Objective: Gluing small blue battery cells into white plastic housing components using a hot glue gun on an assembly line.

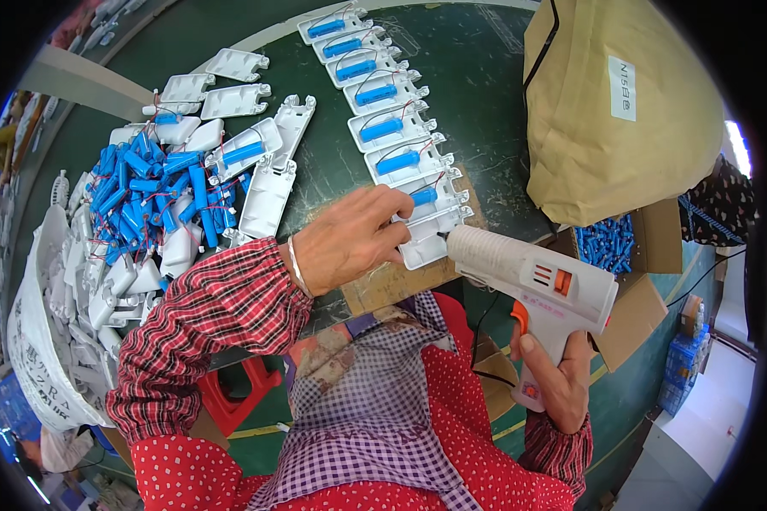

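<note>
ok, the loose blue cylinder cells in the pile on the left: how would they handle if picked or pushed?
The blue cells are round, so they would probably roll if pushed. Thin red wires trail from them and cross in the pile, so lifting one likely drags neighbours. Their wrap looks smooth, perhaps slippery.

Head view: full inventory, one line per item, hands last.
glue gun: one, white with orange trigger, right of centre, nozzle at nearest shell
shells with cells: about eight, white with blue cells, row running to top centre
loose cells: a heap, blue, left
empty shells: many, white, upper left and in the left sack
paper bag: one, tan, top right
cardboard box: one, brown, blue cells inside, right
left hand: on nearest shell
right hand: gripping the glue gun
</note>
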{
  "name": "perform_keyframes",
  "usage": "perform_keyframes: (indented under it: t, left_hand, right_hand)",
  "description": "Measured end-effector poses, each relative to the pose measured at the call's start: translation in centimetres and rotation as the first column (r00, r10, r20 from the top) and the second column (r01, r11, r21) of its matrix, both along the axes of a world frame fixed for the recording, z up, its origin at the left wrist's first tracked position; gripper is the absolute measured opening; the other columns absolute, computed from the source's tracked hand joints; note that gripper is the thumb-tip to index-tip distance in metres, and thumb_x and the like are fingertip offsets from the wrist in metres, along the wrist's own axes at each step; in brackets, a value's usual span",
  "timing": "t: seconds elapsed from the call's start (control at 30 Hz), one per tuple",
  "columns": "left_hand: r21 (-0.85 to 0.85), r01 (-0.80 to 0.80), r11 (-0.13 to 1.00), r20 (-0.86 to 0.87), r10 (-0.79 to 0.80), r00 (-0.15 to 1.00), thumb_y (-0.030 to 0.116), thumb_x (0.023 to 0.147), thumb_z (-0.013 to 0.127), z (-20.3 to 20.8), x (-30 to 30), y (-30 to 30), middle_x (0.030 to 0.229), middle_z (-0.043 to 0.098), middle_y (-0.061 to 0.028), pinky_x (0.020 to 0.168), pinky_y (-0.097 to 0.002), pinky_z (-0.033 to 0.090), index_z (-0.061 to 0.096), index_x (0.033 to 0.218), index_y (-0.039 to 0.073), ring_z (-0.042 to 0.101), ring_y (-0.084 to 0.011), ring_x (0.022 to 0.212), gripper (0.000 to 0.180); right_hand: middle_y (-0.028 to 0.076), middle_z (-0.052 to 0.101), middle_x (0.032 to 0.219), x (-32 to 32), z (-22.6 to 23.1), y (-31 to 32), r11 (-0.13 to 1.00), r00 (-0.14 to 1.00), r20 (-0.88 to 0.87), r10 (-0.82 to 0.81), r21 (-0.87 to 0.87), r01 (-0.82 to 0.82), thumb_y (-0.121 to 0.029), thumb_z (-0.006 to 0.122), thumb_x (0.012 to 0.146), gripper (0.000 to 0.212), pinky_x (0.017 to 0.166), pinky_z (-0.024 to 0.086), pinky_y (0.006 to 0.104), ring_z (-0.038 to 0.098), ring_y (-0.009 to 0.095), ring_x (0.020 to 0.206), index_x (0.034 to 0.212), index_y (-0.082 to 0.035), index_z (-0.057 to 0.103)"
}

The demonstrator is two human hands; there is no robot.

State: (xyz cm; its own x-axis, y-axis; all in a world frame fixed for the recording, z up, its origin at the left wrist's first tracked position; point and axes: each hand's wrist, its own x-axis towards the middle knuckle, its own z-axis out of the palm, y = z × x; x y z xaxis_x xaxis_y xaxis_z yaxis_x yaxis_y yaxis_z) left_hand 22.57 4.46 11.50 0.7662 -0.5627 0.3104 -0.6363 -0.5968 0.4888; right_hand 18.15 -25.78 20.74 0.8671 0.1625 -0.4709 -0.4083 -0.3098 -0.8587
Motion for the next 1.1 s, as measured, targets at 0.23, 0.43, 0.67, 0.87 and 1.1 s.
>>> perform_keyframes:
  t: [0.23,0.43,0.67,0.87,1.1]
  left_hand:
    - [0.003,-0.005,1.0,-0.008,0.005,1.0,0.016,0.072,0.077,0.1,-0.1,-0.1,0.11,0.052,-0.0116,0.086,-0.0362,0.049,0.061,0.09,0.004,0.055,-0.0276,0.101,0.027]
    - [-0.011,-0.003,1.0,-0.017,0.003,1.0,0.016,0.071,0.077,-0.2,0.1,0.0,0.11,0.052,-0.0118,0.086,-0.0361,0.049,0.061,0.09,0.003,0.055,-0.028,0.101,0.028]
    - [-0.016,-0.07,0.997,0.162,0.071,0.984,0.012,0.067,0.074,0.2,-0.1,0.9,0.108,0.055,-0.0153,0.082,-0.042,0.049,0.061,0.091,0.001,0.057,-0.0335,0.099,0.03]
    - [0.06,-0.123,0.991,0.315,0.098,0.944,0.016,0.073,0.063,6.8,-0.6,2.1,0.108,0.055,-0.0134,0.078,-0.0361,0.044,0.059,0.089,0.002,0.055,-0.0261,0.097,0.022]
    - [-0.063,-0.578,0.814,0.828,0.366,0.426,0.01,0.067,0.072,21.8,-1.0,16.1,0.083,0.058,-0.0084,0.07,-0.0401,0.049,0.061,0.087,0.007,0.06,-0.0273,0.082,0.023]
  right_hand:
    - [0.013,0.066,0.096,-0.1,0.3,0.1,1.0,1.0,0.026,0.018,-0.026,-0.017,-0.018,0.066,0.089,0.039,0.072,0.05,0.0304,0.062,0.017,0.084,0.116,0.008,0.054]
    - [0.017,0.065,0.103,-0.2,0.8,0.4,0.997,0.999,-0.026,-0.026,0.068,0.028,-0.011,0.061,0.09,0.04,0.082,0.05,0.0342,0.063,0.022,0.093,0.123,0.008,0.049]
    - [0.027,0.06,0.117,-0.4,0.0,1.4,0.946,0.988,0.041,-0.152,0.296,0.133,-0.003,0.054,0.088,0.054,0.098,0.045,0.0465,0.061,0.037,0.109,0.136,0.009,0.033]
    - [0.012,0.057,0.118,0.8,0.2,-0.7,0.973,0.985,0.042,-0.169,-0.153,0.174,-0.018,0.069,0.088,0.052,0.083,0.046,0.0301,0.053,0.019,0.103,0.13,0.005,0.049]
    - [0.018,0.054,0.128,1.6,0.5,-0.7,0.982,0.982,-0.092,-0.163,0.081,0.17,-0.033,0.067,0.087,0.074,0.097,0.042,0.037,0.052,0.026,0.114,0.138,0.011,0.038]
